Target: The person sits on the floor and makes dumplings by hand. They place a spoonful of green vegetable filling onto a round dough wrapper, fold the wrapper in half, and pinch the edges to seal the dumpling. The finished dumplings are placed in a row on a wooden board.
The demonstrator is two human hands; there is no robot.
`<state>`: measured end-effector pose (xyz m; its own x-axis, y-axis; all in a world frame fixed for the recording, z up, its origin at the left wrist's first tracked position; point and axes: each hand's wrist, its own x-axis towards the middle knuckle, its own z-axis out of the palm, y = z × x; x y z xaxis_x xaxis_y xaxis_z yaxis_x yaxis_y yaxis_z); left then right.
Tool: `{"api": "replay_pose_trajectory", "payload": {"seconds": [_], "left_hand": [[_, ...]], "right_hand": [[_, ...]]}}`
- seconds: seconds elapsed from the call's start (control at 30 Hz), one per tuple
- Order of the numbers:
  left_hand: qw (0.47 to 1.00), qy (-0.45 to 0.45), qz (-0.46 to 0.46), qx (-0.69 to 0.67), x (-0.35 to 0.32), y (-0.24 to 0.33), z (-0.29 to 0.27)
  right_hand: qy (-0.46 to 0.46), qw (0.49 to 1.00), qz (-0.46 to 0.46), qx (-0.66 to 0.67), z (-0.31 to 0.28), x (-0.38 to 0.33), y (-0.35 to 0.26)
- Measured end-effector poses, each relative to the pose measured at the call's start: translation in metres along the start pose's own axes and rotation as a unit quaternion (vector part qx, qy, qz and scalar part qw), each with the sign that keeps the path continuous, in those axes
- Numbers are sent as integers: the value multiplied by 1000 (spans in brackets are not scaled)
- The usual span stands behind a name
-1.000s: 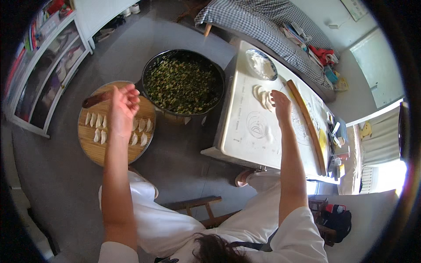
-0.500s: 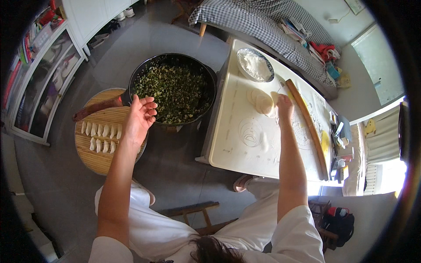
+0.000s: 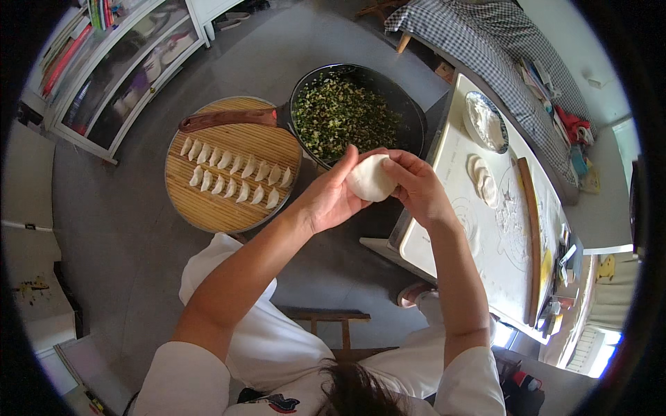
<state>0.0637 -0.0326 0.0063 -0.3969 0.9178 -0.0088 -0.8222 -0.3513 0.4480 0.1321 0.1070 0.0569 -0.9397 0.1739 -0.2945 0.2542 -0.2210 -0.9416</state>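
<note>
A round white dumpling wrapper [image 3: 371,179] is held between my two hands in front of the pan. My left hand [image 3: 330,200] supports it from the left, its thumb up and its fingers partly behind the dough. At its right edge, the thumb and fingers of my right hand [image 3: 420,188] pinch it. Just beyond sits a dark pan [image 3: 409,111] with a wooden handle [image 3: 229,119], holding chopped green filling [image 3: 343,114]. To the left, two rows of folded dumplings [image 3: 237,165] lie on a round slatted bamboo board [image 3: 208,215].
On the right stands a white table [image 3: 433,208] with a patterned flour bowl [image 3: 485,123], overlapping wrappers [image 3: 482,180] and a long wooden rolling pin [image 3: 531,243]. A glass-fronted cabinet [image 3: 125,83] is at far left. A bed with checked cover [image 3: 458,31] lies beyond the table.
My right hand has left the wrappers on the table and come to the middle with one. My left hand has moved right to meet it. The view has turned leftward.
</note>
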Motion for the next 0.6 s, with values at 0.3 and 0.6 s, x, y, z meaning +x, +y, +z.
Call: {"api": "replay_pose_trajectory", "payload": {"seconds": [0.3, 0.6], "left_hand": [[995, 69, -3, -73, -15, 18, -20], [992, 113, 19, 50, -21, 22, -35]], "right_hand": [[44, 975, -109, -187, 28, 35, 4], [10, 987, -108, -116, 36, 45, 1]]}}
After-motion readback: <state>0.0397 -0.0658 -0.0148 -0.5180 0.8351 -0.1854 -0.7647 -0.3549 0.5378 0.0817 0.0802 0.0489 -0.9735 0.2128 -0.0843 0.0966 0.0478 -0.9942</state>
